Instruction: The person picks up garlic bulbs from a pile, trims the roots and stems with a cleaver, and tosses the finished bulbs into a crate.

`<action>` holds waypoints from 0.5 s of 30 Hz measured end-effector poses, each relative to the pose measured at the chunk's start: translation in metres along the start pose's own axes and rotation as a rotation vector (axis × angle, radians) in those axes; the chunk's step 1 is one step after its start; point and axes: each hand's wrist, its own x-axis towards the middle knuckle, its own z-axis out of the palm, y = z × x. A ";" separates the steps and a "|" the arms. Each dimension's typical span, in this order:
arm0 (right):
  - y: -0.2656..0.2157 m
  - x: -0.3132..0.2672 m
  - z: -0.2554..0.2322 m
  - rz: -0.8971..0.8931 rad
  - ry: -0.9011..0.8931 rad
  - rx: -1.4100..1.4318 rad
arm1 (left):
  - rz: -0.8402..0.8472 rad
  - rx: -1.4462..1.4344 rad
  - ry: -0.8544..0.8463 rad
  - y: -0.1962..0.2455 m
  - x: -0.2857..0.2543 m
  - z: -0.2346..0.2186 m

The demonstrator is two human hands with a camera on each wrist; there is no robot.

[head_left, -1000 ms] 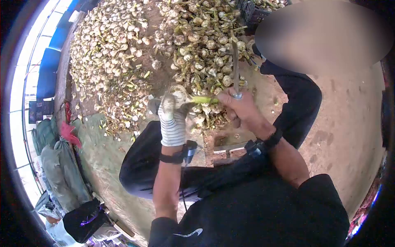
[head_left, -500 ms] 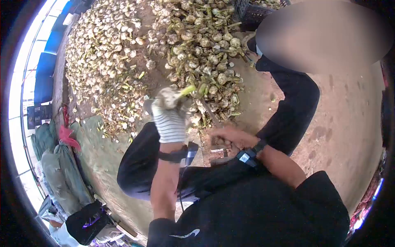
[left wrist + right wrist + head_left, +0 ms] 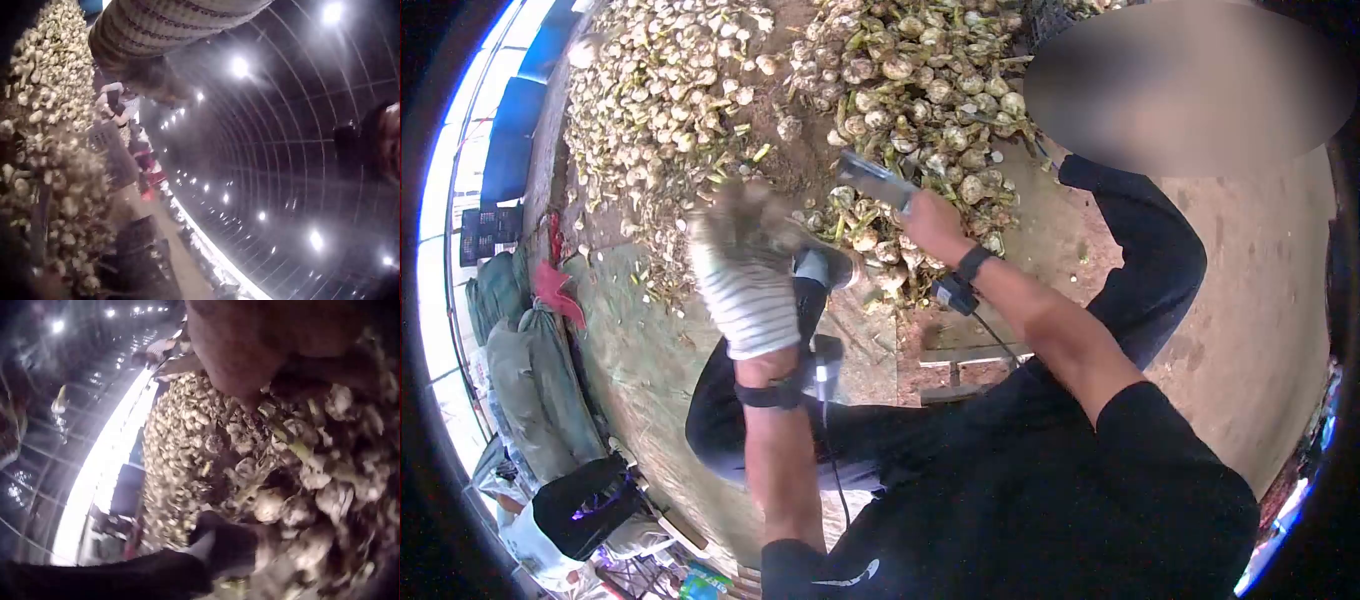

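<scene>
My left hand point(image 3: 745, 265), in a striped, soil-stained glove, is raised over the edge of the piles and blurred by motion. No bulb shows in it; in the left wrist view its glove point(image 3: 169, 28) runs across the top with blurred fingers. A garlic bulb point(image 3: 59, 403) with a short stem hangs in mid-air in the right wrist view, and a blurred pale round shape point(image 3: 585, 50) shows at the head view's upper left. My bare right hand point(image 3: 937, 225) grips a knife point(image 3: 875, 180), its broad blade pointing up and left over the untrimmed garlic point(image 3: 940, 90).
A pile of paler garlic point(image 3: 670, 90) lies to the left, beyond a strip of soil. Dark crates point(image 3: 144, 262) stand beside the garlic. Filled sacks point(image 3: 535, 390) line the left side. A shoe point(image 3: 830, 267) is close by my left hand.
The left hand held a garlic bulb while the right hand was at its green stem; the stem then became shorter. The bulb has left the hand, which swung left. The right hand dipped, then rose with the knife.
</scene>
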 end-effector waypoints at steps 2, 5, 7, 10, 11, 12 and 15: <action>-0.004 0.013 0.008 -0.106 -0.249 -0.219 | -0.122 -0.040 0.030 -0.018 0.001 -0.002; -0.006 0.024 0.020 -0.122 -0.137 -0.226 | -0.220 0.039 0.076 -0.031 0.000 -0.004; -0.005 0.024 0.029 -0.084 -0.236 -0.241 | -0.201 0.100 0.068 -0.036 -0.002 -0.005; 0.001 0.023 0.030 -0.047 -0.349 -0.194 | -0.159 0.143 0.064 -0.032 -0.001 -0.004; 0.004 0.019 0.023 -0.050 -0.338 -0.197 | -0.170 0.136 0.082 -0.032 -0.004 -0.005; 0.009 0.010 0.017 -0.048 -0.340 -0.170 | -0.172 0.044 0.088 -0.034 -0.007 -0.006; 0.026 -0.018 0.008 -0.048 -0.329 -0.117 | -0.236 0.094 0.025 -0.041 -0.005 -0.016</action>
